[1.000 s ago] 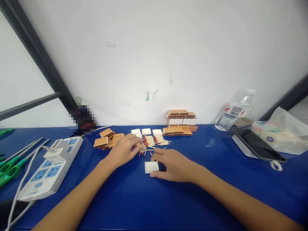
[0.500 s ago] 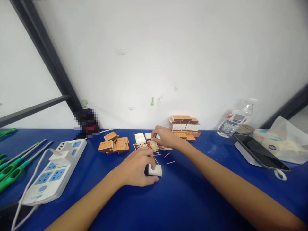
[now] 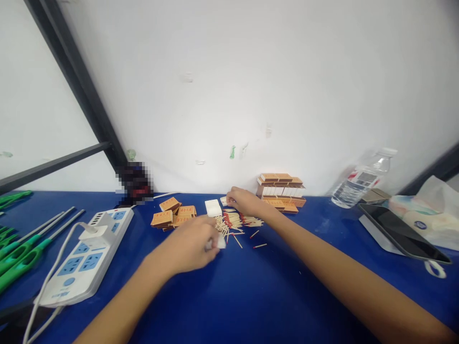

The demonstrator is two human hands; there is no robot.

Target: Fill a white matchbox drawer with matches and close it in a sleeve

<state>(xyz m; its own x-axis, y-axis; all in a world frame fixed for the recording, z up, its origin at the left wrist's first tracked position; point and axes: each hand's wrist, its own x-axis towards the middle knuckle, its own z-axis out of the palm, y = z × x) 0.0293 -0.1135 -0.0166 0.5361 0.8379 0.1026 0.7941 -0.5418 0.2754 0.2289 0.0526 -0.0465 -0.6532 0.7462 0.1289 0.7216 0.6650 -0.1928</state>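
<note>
The left hand (image 3: pixel 195 242) is at the near left edge of the matches, its grip closed on a small white tray (image 3: pixel 221 241) whose far end shows past the fingertips; the hand is blurred, so how the fingers sit on it is hard to tell. The right hand (image 3: pixel 244 201) reaches across to the far side of the pile, fingers bent down over a second white tray (image 3: pixel 224 201), mostly covered; whether that grip is pinching it or only touching it, I cannot tell. A third white tray (image 3: pixel 213 208) lies just left of that one, behind the matches. The heap of red-tipped matches (image 3: pixel 233 220) spreads on the blue bench (image 3: pixel 251 301) between the two hands, with a loose match (image 3: pixel 260 246) to its near right. Left of the heap is a jumbled pile of orange matchboxes (image 3: pixel 178 216); on the far right of it, by the wall (image 3: pixel 215 95), stands a neater stack of matchboxes (image 3: pixel 283 178). Farther left are a white power strip (image 3: pixel 68 282) with a plug (image 3: pixel 96 234) in it and some green-handled tools (image 3: pixel 27 262). Well to the right are a clear water bottle (image 3: pixel 362 181), a dark phone (image 3: pixel 403 234) and a plastic bag (image 3: pixel 437 200).
</note>
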